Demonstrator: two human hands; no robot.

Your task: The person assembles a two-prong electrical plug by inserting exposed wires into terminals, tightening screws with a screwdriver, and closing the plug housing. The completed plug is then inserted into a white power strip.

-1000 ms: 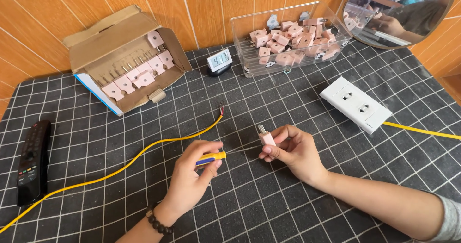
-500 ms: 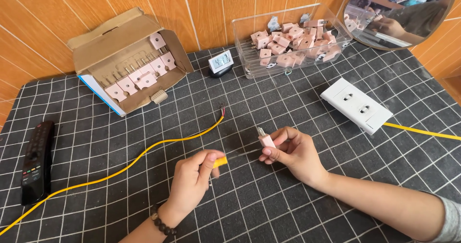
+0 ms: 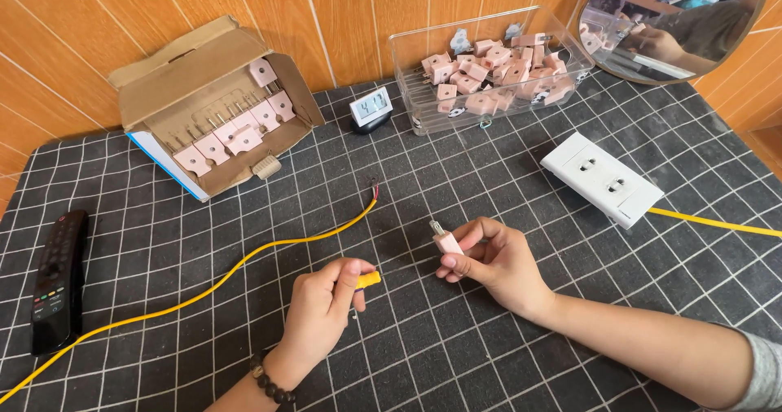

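Pink plastic plug (image 3: 446, 242) pinched in right hand (image 3: 493, 261); left hand (image 3: 322, 314) grips yellow-handled tool (image 3: 365, 281).

Pink plug (image 3: 446, 242) in right hand (image 3: 493, 264)

Pink plug (image 3: 446, 242), prongs up-left, pinched in fingers (image 3: 476, 234); yellow-handled tool (image 3: 366, 280) gripped nearby, both just above cloth.

Two hands: left hand (image 3: 319, 314), right hand (image 3: 494, 263). Two yellow cables (image 3: 244, 267) (image 3: 709, 223). One white double socket (image 3: 601, 179), one black remote (image 3: 59, 279), one cardboard box (image 3: 183, 78), one clear bin (image 3: 423, 106), one small clock (image 3: 371, 108), one mirror (image 3: 676, 21). Pink plugs (image 3: 489, 66): too many to count.
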